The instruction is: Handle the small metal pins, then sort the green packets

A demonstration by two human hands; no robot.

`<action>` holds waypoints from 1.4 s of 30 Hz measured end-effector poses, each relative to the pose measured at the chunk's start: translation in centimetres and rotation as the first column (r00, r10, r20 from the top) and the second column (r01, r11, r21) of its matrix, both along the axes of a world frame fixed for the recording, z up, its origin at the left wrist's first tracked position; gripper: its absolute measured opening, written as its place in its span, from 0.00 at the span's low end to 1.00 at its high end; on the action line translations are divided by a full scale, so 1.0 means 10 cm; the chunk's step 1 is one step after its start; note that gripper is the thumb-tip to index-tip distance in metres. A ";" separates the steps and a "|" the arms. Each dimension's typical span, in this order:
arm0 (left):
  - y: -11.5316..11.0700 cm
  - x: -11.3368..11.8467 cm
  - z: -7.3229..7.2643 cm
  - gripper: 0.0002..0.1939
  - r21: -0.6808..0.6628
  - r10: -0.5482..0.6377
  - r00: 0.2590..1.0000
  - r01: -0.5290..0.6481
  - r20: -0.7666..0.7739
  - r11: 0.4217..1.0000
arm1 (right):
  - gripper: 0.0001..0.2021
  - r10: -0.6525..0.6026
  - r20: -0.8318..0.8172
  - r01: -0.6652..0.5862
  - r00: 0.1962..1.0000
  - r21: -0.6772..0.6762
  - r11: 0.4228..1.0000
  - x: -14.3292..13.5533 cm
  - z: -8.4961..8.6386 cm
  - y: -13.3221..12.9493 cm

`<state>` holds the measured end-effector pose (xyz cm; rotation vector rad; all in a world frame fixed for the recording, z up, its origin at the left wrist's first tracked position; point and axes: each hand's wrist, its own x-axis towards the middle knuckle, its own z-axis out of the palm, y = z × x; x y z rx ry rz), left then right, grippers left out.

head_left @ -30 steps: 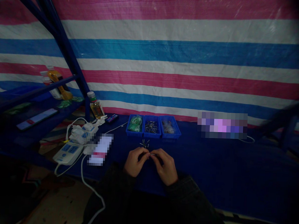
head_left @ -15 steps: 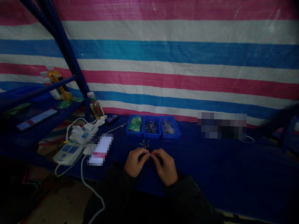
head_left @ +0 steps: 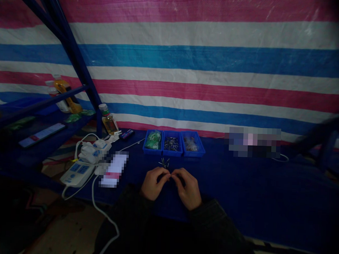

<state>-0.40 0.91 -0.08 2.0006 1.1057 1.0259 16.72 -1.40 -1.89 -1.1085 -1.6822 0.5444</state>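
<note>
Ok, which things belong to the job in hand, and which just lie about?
Likely the job:
loose metal pieces beyond left hand and right hand
left bin, green items
middle bin, pins
right bin, unclear contents

Likely lying about:
power strip
nearest bottle
leftmost phone

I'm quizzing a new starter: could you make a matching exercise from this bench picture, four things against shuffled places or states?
1. Left blue bin
2. Middle blue bin
3. Loose slim pieces
4. Left hand

A. Fingertips close to the right hand
B. Holds metallic-looking pieces
C. On the table, between bins and hands
D. Holds green pieces

Pairs: 1-D, 2-B, 3-C, 4-A
</note>
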 end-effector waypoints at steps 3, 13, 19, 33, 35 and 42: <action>0.00 0.00 0.00 0.09 0.004 -0.004 1.000 0.004 0.005 1.000 | 0.07 -0.006 0.008 0.006 1.000 0.000 1.000 0.00 0.00 0.00; 0.00 0.00 -0.03 0.09 -0.003 -0.001 1.000 0.001 0.009 1.000 | 0.10 -0.019 0.049 0.020 0.999 -0.029 0.999 0.01 -0.02 0.00; 0.01 0.00 -0.02 0.10 -0.012 0.012 1.000 -0.011 0.012 1.000 | 0.06 -0.004 0.003 0.004 1.000 0.005 1.000 0.01 -0.07 0.01; 0.01 0.00 -0.03 0.09 -0.008 0.012 1.000 -0.012 0.005 1.000 | 0.08 -0.030 0.044 0.031 0.999 -0.029 0.999 0.01 0.02 0.00; 0.01 0.00 -0.03 0.09 -0.005 0.016 1.000 -0.016 0.005 1.000 | 0.10 -0.038 0.058 0.039 0.998 -0.027 0.999 0.01 0.04 0.00; 0.01 0.00 -0.02 0.10 0.000 0.022 1.000 -0.022 0.014 1.000 | 0.06 -0.011 -0.010 0.011 1.000 -0.023 1.000 0.01 -0.07 0.00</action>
